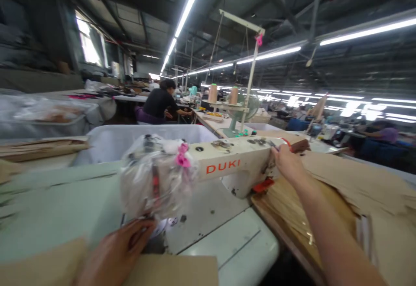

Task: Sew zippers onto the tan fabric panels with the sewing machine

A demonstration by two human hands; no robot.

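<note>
A white sewing machine [224, 164] with orange lettering stands before me, its head wrapped in a clear plastic bag [156, 177] tied with a pink strip [183, 156]. My left hand [120, 247] is closed in a pinch under the wrapped head, close to the needle area; what the fingertips hold is hidden. Near it lies a tan fabric piece [175, 271] at the table's front edge. My right hand [287, 162] is at the machine's right end, fingers curled. A small dark slim thing shows at its fingertips, too blurred to name.
Stacked tan pieces [351, 173] lie to the right, and more tan pieces [45, 147] at the left. Behind the machine are a white bin [149, 134] and a thread stand with two thread cones [212, 93]. A co-worker [159, 104] sits farther back.
</note>
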